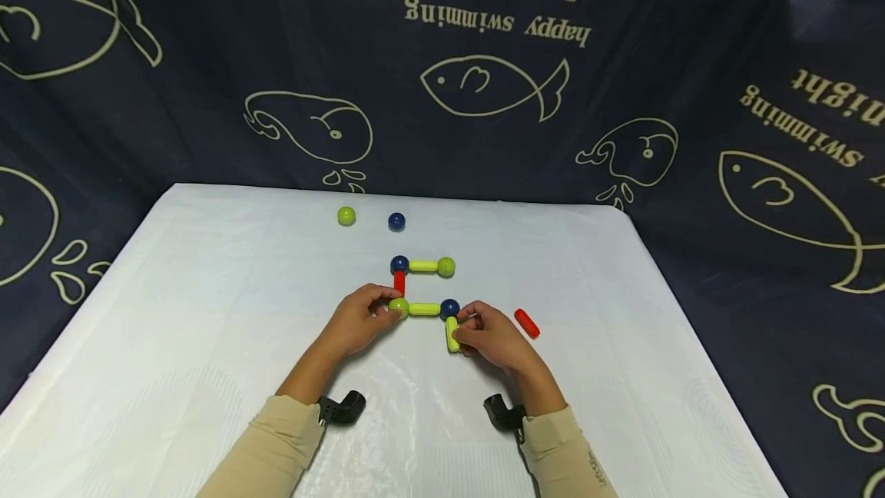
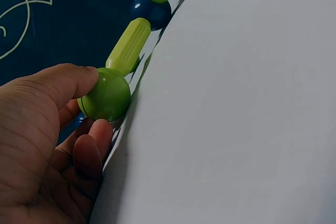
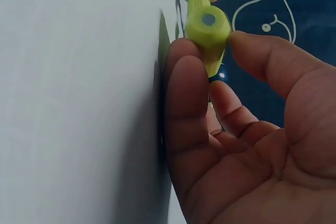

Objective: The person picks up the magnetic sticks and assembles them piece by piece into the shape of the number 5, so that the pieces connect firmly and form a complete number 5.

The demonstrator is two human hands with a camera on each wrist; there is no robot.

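Note:
Magnetic rods and balls form a joined chain on the table. My left hand pinches a green ball between thumb and fingers. From that ball a yellow-green rod runs right to a dark blue ball, and a red rod runs away to another blue ball. My right hand grips a second yellow-green rod, its metal end facing the right wrist camera. This rod's far end meets the nearer blue ball and its other end points toward me.
Beyond, a third yellow-green rod links the far blue ball to a green ball. A loose red rod lies right of my right hand. A loose green ball and blue ball sit near the back edge of the white table.

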